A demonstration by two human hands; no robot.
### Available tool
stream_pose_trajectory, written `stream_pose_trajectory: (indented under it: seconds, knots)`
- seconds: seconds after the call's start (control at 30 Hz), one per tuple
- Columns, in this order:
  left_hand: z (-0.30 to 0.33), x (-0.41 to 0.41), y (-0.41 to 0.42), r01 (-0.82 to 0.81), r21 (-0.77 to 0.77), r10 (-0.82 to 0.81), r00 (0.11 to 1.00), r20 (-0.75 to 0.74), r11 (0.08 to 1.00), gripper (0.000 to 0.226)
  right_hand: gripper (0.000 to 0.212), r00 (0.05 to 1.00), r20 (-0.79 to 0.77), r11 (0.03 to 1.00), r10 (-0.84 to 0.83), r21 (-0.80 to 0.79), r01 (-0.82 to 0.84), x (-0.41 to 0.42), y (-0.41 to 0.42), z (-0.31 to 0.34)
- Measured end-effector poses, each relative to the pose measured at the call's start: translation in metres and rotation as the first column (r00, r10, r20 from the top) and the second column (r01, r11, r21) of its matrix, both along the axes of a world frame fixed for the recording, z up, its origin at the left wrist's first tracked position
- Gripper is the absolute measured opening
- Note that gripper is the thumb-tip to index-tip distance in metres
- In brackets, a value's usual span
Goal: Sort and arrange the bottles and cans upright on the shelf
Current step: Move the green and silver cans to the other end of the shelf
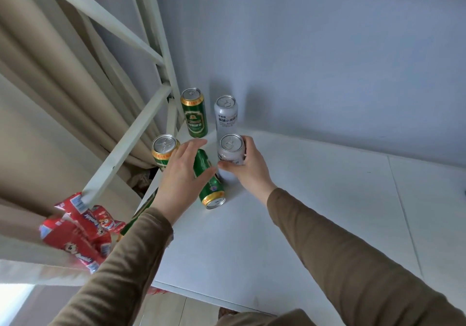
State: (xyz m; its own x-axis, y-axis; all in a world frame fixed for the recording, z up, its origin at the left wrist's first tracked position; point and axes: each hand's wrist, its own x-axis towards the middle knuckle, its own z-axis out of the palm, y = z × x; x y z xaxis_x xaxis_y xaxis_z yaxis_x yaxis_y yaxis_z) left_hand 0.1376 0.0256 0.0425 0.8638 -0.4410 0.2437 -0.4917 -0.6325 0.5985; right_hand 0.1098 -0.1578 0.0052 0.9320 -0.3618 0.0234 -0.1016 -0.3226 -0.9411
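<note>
On the white shelf (315,212), a green can (194,112) and a silver can (226,114) stand upright at the back by the wall. A second green can (162,150) stands upright at the left edge. My right hand (248,167) grips another upright silver can (230,149) in front of the first one. A green can (210,187) lies on its side, top toward me; my left hand (181,174) hovers over it with fingers spread, thumb near its body. A further green can (141,212) lies at the shelf's left edge, mostly hidden by my left sleeve.
A white shelf frame with slanted bars (131,134) rises on the left, beige curtain (50,73) behind it. Red snack packets (80,230) lie on a lower level at the left. The grey wall (327,61) bounds the shelf at the back.
</note>
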Motion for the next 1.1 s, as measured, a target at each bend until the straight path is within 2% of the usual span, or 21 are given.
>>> stream_pose_trajectory:
  seconds: [0.2, 0.33, 0.4, 0.5, 0.57, 0.63, 0.9, 1.1]
  knots:
    - [0.013, 0.006, -0.01, 0.038, -0.07, -0.033, 0.997, 0.072, 0.997, 0.057, 0.064, 0.998, 0.015, 0.998, -0.06, 0.03, 0.06, -0.01, -0.021, -0.003]
    - [0.023, 0.016, 0.012, -0.066, -0.103, 0.081, 0.985, 0.151, 0.992, 0.065, 0.062, 0.997, 0.011, 0.996, -0.079, 0.052, 0.078, -0.02, -0.033, -0.003]
    - [0.02, 0.027, 0.027, -0.171, -0.084, 0.178, 0.98, 0.086, 0.982, 0.075, 0.062, 0.997, 0.019, 0.995, -0.078, 0.057, 0.077, -0.023, -0.037, -0.003]
    - [0.007, 0.04, 0.04, -0.281, -0.076, 0.27, 0.954, -0.131, 0.957, 0.088, 0.062, 0.997, 0.026, 0.996, -0.067, 0.057, 0.066, -0.027, -0.039, -0.001]
    - [-0.001, 0.045, 0.042, -0.29, -0.082, 0.263, 0.934, -0.243, 0.954, 0.091, 0.062, 0.998, 0.029, 0.997, -0.057, 0.052, 0.056, -0.029, -0.038, 0.0]
    - [-0.007, 0.047, 0.042, -0.282, -0.07, 0.254, 0.93, -0.267, 0.957, 0.087, 0.062, 0.998, 0.031, 0.997, -0.053, 0.051, 0.052, -0.031, -0.037, 0.0]
    - [-0.004, 0.053, 0.042, -0.328, -0.077, 0.303, 0.923, -0.236, 0.941, 0.07, 0.061, 0.996, 0.049, 0.995, -0.071, 0.069, 0.068, -0.04, -0.038, 0.005]
    - [0.035, 0.044, 0.033, -0.278, -0.133, 0.263, 0.958, -0.117, 0.952, 0.064, 0.062, 0.99, 0.08, 0.991, -0.112, 0.076, 0.106, -0.048, -0.045, 0.015]
